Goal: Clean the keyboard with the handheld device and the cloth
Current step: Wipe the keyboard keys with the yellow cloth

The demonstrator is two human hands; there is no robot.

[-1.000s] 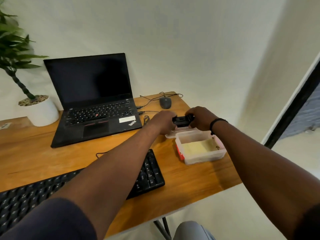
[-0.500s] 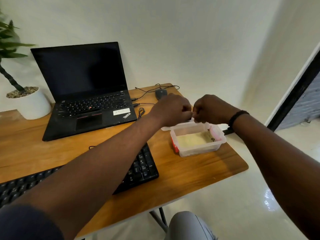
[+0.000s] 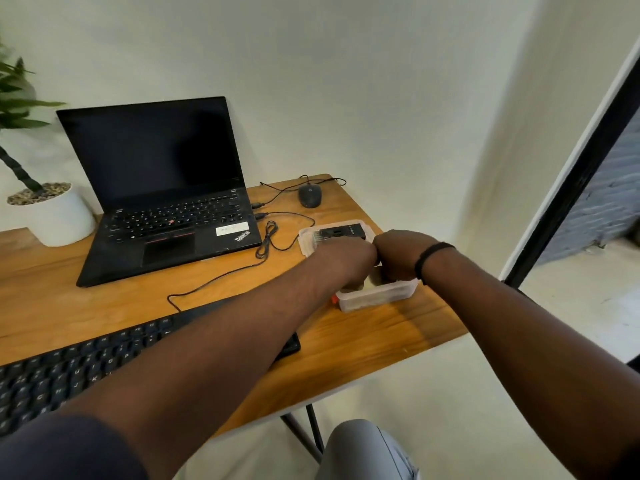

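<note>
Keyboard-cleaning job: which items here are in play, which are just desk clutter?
In play: keyboard; black handheld device on the container lid; plastic container, with left hand and right hand over it.

Clutter: laptop; mouse; potted plant.

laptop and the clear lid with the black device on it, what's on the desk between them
In the head view, a looped black cable lies on the wooden desk between the laptop and the lid holding the black device.

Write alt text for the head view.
Both hands, left hand and right hand, reach into a clear plastic box on a wooden desk, between a black keyboard and an open laptop.
</note>
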